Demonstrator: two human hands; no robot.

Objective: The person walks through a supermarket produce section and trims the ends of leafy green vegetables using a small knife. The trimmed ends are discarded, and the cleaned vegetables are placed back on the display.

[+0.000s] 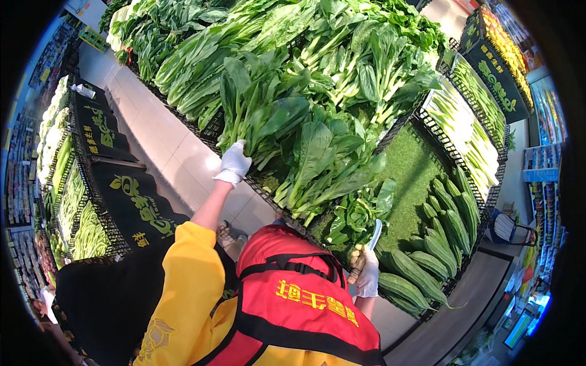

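Observation:
My left hand [234,163], in a white glove, is closed at the stem end of a bunch of leafy greens [256,116] by the crate's front edge. Its fingertips are partly hidden by the stems. My right hand [368,274], also gloved in white, grips a knife [375,235] with its pale blade pointing up and away. Beside that hand are pale, brownish stubby ends [356,255]; I cannot tell whether the hand holds these too. A small dark green leafy bunch [354,218] lies just beyond them. Another large leafy bunch [317,155] rests between my hands.
Long ridged green gourds [436,250] lie to the right on a green mat [415,171]. White-stalked vegetables [461,128] fill a crate behind them. More greens [366,61] are heaped at the back. A second vegetable stand [125,165] lines the aisle [165,131] at left.

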